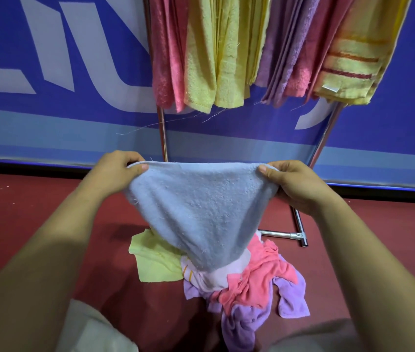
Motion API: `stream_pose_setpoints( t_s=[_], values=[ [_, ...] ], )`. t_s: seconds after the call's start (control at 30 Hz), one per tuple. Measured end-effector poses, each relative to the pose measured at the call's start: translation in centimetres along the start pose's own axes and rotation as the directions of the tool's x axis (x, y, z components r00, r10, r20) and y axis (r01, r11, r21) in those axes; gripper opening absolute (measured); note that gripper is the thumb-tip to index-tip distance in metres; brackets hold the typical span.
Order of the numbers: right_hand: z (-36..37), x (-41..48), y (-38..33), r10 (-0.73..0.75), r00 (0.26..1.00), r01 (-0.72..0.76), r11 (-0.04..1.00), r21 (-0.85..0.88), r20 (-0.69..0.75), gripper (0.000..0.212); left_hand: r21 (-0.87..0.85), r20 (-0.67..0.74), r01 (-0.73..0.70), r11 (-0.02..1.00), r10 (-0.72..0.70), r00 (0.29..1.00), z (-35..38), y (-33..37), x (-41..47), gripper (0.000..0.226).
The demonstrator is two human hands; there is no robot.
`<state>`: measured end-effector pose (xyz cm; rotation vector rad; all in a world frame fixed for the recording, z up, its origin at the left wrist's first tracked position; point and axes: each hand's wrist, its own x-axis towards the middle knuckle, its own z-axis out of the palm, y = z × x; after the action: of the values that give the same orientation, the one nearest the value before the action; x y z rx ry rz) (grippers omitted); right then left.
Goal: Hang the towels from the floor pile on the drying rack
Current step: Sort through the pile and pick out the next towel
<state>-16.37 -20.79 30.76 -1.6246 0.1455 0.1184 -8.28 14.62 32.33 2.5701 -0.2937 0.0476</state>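
A light blue towel (201, 212) hangs stretched between my hands above the floor. My left hand (117, 171) pinches its left top corner and my right hand (295, 185) pinches its right top corner. Its lower tip droops over the floor pile (249, 280) of pink, purple, white and yellow towels. The drying rack (162, 133) stands behind, with several pink, yellow and purple towels (226, 52) hanging from it at the top of the view.
The rack's metal foot bar (300, 233) lies on the red floor right of the pile. A blue banner wall (49, 72) stands behind the rack. My knees show at the bottom edge.
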Motion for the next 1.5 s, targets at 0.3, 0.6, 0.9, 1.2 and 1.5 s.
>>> stream_pose_setpoints(
  t_s=[0.3, 0.6, 0.9, 1.2, 1.5],
  values=[
    [-1.5, 0.3, 0.6, -0.141, 0.92, -0.015, 0.92, -0.39, -0.366, 0.008, 0.034, 0.035, 0.009, 0.999, -0.01, 0.999, 1.0, 0.3, 0.5, 0.012],
    [-0.9, 0.7, 0.7, -0.105, 0.913, 0.062, 0.991, -0.121, -0.395, 0.011, -0.645, 0.352, 0.134, 0.753, 0.137, 0.926, 0.7, 4.3, -1.4, 0.019],
    [3.9, -0.1, 0.0, -0.221, 0.943, 0.169, 0.962, -0.216, -0.248, 0.011, -0.458, 0.323, -0.167, 0.873, 0.339, 0.884, 3.6, 6.9, -2.2, 0.009],
    [7.0, -1.2, -0.4, -0.251, 0.967, 0.251, 0.919, -0.303, 0.039, 0.008, -0.482, 0.203, -0.17, 0.86, 0.298, 0.933, 4.9, 8.0, -2.4, 0.009],
    [7.0, -1.2, -0.7, -0.34, 0.94, 0.297, 0.826, -0.479, -0.004, 0.011, -0.336, 0.323, -0.203, 0.92, 0.315, 0.892, 4.1, 7.8, -2.3, 0.014]
  ],
)
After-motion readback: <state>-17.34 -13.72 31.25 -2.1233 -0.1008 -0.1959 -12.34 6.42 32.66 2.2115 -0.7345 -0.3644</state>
